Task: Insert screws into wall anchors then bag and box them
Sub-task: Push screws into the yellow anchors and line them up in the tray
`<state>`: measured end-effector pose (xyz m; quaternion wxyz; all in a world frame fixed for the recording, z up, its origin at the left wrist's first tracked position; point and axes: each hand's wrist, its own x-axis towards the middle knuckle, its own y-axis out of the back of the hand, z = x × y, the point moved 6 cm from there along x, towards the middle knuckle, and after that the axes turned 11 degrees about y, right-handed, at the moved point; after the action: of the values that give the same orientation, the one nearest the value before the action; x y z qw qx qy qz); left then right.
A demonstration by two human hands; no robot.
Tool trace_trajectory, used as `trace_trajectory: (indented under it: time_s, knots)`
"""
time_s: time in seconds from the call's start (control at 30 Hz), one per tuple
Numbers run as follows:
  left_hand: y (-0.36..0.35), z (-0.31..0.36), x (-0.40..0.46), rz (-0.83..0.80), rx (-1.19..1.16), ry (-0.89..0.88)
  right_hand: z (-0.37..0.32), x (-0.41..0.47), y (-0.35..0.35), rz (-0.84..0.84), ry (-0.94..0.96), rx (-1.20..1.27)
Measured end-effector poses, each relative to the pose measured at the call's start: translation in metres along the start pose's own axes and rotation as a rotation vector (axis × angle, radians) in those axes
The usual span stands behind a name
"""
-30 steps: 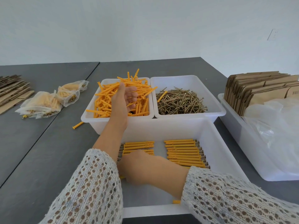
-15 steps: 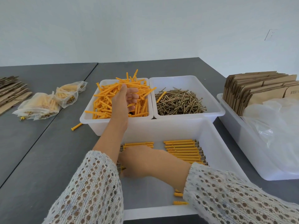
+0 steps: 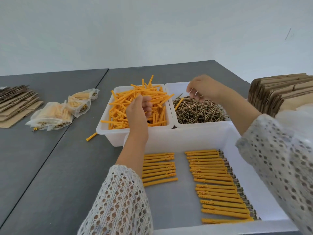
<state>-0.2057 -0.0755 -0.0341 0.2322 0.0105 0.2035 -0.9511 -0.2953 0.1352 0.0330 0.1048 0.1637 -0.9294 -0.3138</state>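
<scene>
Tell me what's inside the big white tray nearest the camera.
The front tray holds two rows of yellow anchors with screws in them: a short left row and a longer right row. The sleeves hide the left row's near end and the tray's right side.

Right hand (image 3: 204, 89) blurred (grip unclear), sleeve cropped.

Anchor bin (image 3: 108, 131) left of screw bin (image 3: 176, 89)

The grey bench (image 3: 50, 167) carries three white bins (image 3: 108, 131), filled bags (image 3: 50, 116), flat cardboard (image 3: 15, 104) and one stray anchor (image 3: 91, 136) (beside a bin).
</scene>
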Motion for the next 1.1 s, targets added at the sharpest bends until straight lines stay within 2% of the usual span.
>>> trace_trajectory:
  time_s: [0.07, 0.2, 0.27, 0.5, 0.6, 0.7, 0.87, 1.0, 1.1]
  knots:
    - [0.000, 0.001, 0.000, 0.021, 0.006, -0.007, 0.020, 0.021, -0.014, 0.090, 0.039, -0.112]
    - [0.001, 0.000, 0.001, 0.016, 0.011, -0.017, 0.040, 0.046, -0.069, -0.131, 0.138, -0.505]
    - [0.001, 0.000, 0.001, 0.013, 0.008, -0.015, 0.045, 0.052, -0.081, -0.161, 0.152, -0.711]
    - [0.002, -0.001, 0.001, 0.023, 0.004, -0.004, 0.038, 0.054, -0.085, -0.097, 0.082, -0.917]
    - [0.002, 0.000, 0.001, 0.024, 0.012, -0.008, 0.033, 0.053, -0.083, -0.046, 0.081, -0.862]
    - [0.001, 0.001, 0.000, 0.031, 0.025, -0.012, 0.038, 0.051, -0.071, 0.091, 0.066, -0.714]
    - [-0.006, 0.003, -0.004, 0.006, 0.199, -0.097, 0.042, 0.026, -0.031, 0.479, 0.026, -0.128]
    - [-0.016, 0.001, -0.008, -0.040, 0.435, -0.203, 0.010, -0.003, -0.027, 0.483, 0.157, 0.090]
    - [-0.025, -0.003, -0.009, -0.086, 0.636, -0.267, -0.025, -0.028, -0.040, 0.412, 0.322, 0.111]
